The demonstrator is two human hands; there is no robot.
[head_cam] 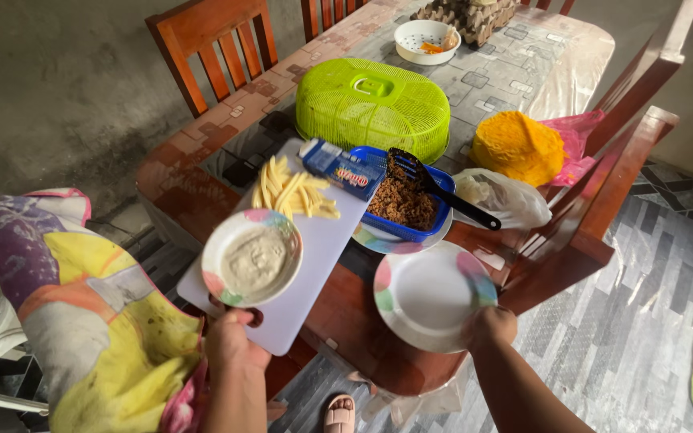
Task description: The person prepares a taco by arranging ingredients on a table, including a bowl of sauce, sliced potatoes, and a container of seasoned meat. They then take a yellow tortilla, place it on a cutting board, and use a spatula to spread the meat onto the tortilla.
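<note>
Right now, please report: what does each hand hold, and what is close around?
Left hand grips white cutting board carrying batter plate and potato sticks. Right hand holds empty plate. Blue basket just beyond.

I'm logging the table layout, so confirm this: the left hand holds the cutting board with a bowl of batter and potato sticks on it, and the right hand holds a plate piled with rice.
Not quite. In the head view the plate in the right hand is empty. The rest holds: the left hand holds the cutting board carrying the bowl of batter and potato sticks.
</note>
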